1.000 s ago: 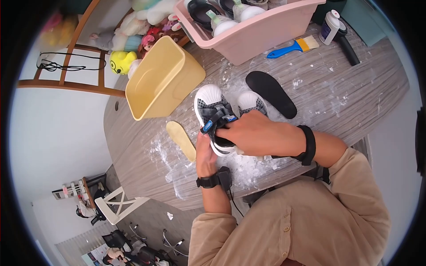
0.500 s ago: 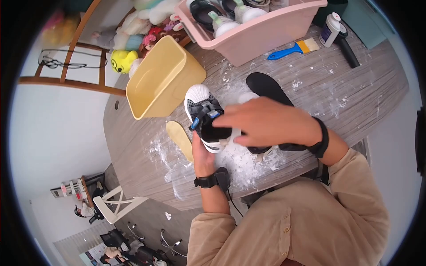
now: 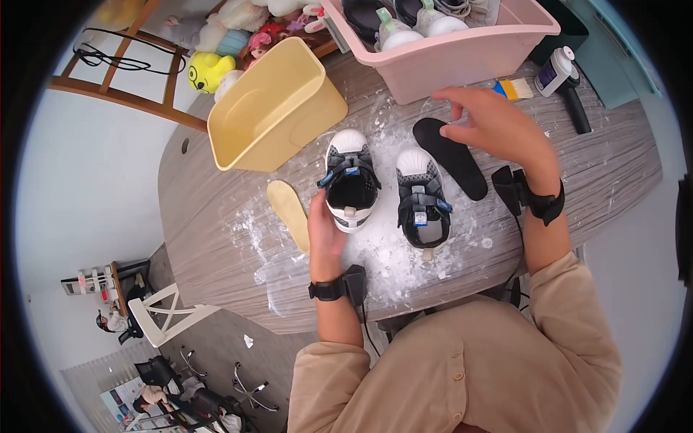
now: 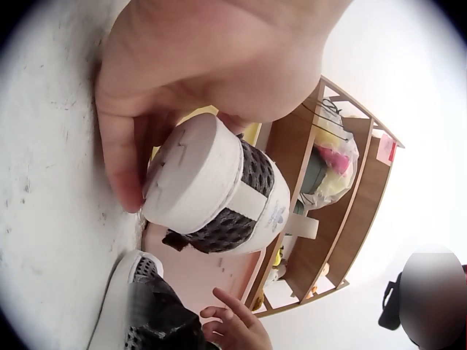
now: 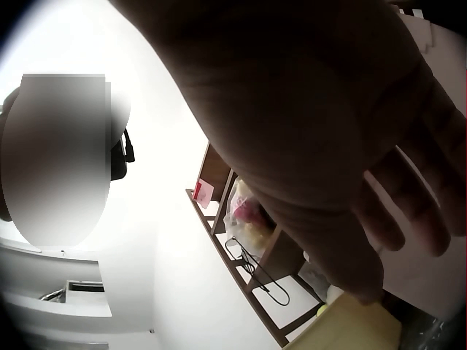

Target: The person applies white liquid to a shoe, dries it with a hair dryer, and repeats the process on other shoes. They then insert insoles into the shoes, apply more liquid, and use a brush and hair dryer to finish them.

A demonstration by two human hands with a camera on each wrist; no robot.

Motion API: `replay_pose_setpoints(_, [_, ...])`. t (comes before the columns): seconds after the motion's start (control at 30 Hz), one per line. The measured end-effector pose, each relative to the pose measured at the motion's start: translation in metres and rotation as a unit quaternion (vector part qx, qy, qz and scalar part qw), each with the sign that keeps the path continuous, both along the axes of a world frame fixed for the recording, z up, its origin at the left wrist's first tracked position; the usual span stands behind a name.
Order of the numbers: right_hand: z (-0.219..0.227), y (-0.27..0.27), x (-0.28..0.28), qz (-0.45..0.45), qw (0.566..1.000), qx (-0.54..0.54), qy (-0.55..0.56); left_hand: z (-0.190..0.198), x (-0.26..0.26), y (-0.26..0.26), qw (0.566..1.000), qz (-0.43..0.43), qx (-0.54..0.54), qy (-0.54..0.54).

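My left hand grips the heel end of a black-and-white sneaker, its toe pointing away from me. In the left wrist view, fingers and thumb curl round the white sole at the heel. A matching sneaker stands just to the right on the powdery tabletop. Empty and with fingers spread loosely, my right hand hovers over the far right, its thumb overlapping a black insole in the head view. The right wrist view shows its dark palm. A pale yellow insole lies left of the held sneaker.
A yellow bin leans at the back left, and a pink tub of shoes stands behind. A brush, a white bottle and a black-handled tool lie at the back right. White powder covers the table's middle.
My right hand has left the held sneaker's opening and moved right and away from me, over the black insole. The held sneaker has turned to point straighter ahead.
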State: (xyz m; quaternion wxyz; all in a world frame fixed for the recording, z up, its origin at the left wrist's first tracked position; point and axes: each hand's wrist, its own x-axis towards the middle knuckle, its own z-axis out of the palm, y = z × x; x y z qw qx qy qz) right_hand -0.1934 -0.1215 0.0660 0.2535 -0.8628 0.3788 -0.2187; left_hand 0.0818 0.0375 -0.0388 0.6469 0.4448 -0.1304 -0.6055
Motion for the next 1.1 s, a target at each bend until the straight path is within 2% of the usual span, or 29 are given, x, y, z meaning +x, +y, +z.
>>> replay_pose_setpoints(0.1, [-0.002,0.002,0.005,0.017,1.000,0.015,0.006,0.002,-0.004,-0.001,0.999,0.036,0.022,-0.013])
replay_pose_setpoints(0.2, [-0.002,0.001,0.005,0.019,0.999,0.029,0.010,-0.012,0.007,0.002,0.999,0.032,-0.004,0.034])
replay_pose_setpoints(0.3, [-0.003,-0.004,-0.001,0.005,1.000,0.024,0.014,0.003,0.004,0.003,0.999,0.019,-0.009,0.038])
replay_pose_setpoints(0.4, [-0.001,-0.008,-0.005,-0.012,1.000,0.021,0.010,0.005,0.008,0.006,0.990,-0.079,-0.095,0.067])
replay_pose_setpoints(0.5, [-0.005,-0.013,-0.005,-0.008,0.999,0.033,0.015,-0.009,0.001,0.003,0.995,0.023,-0.024,-0.089])
replay_pose_setpoints(0.63, [-0.033,-0.023,0.000,-0.011,0.996,0.033,0.076,-0.001,-0.004,0.003,0.981,0.041,-0.023,-0.187])
replay_pose_setpoints(0.7, [-0.039,-0.026,0.004,-0.019,0.987,0.068,0.145,0.006,-0.005,0.003,0.966,0.054,-0.010,-0.254])
replay_pose_setpoints(0.73, [-0.041,-0.026,0.007,-0.021,0.980,0.085,0.179,0.008,-0.004,0.002,0.964,0.068,-0.005,-0.257])
replay_pose_setpoints(0.93, [-0.060,-0.028,0.019,-0.037,0.972,0.065,0.224,0.010,0.002,0.003,0.941,0.133,-0.002,-0.312])
replay_pose_setpoints(1.03, [-0.067,-0.030,0.019,-0.022,0.977,0.021,0.212,0.009,0.007,0.004,0.938,0.148,-0.007,-0.312])
replay_pose_setpoints(1.1, [-0.061,-0.033,0.017,-0.004,0.980,0.043,0.194,0.003,0.011,0.004,0.934,0.168,-0.004,-0.316])
